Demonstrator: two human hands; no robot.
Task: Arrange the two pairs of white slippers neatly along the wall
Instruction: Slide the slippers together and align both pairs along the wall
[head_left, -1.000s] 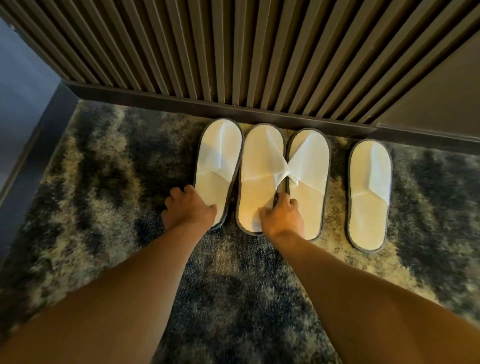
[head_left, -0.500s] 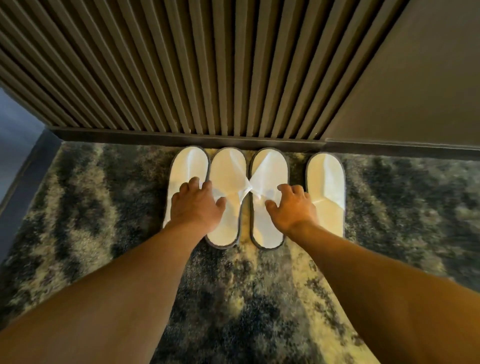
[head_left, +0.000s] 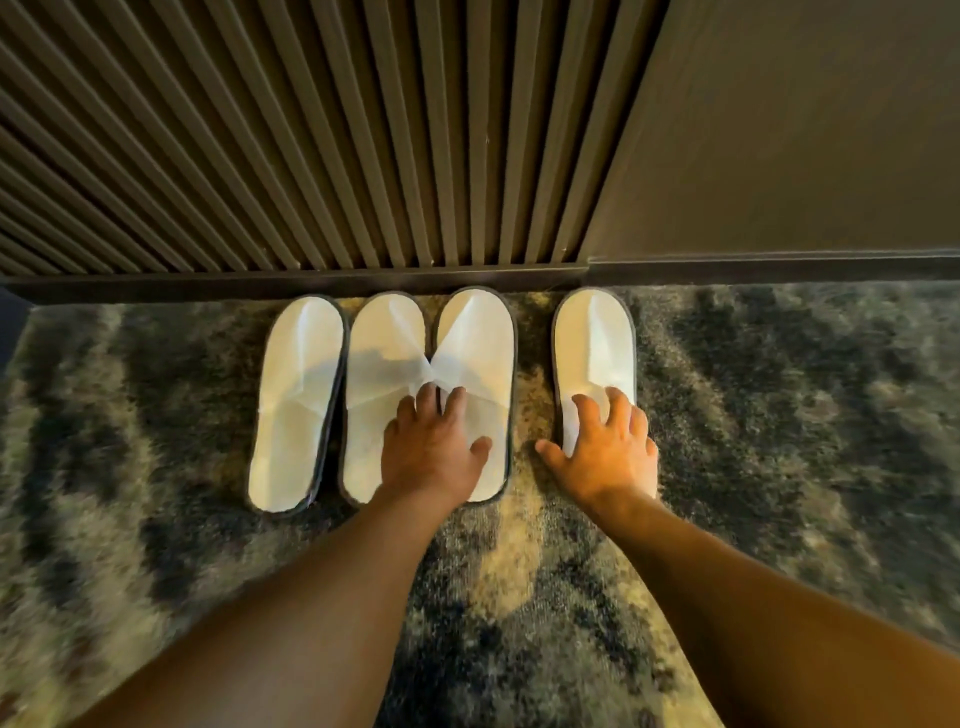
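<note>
White slippers lined up toe-first at the skirting

Four flat slippers lie on the mottled carpet (head_left: 156, 467), long axes running 12 to 6 o'clock, toes at 12 by the skirting board (head_left: 311, 283) under the ribbed wall panel (head_left: 311, 130). Far-left slipper (head_left: 296, 405) tilts slightly. Middle two slippers (head_left: 384, 374) touch, straps meeting. Right-end slipper (head_left: 595, 348) sits apart at 3 o'clock. Left hand (head_left: 431, 452) lies flat, fingers spread, on the middle two; right hand (head_left: 608, 452), fingers splayed, presses the right-end heel. No writing legible
</note>
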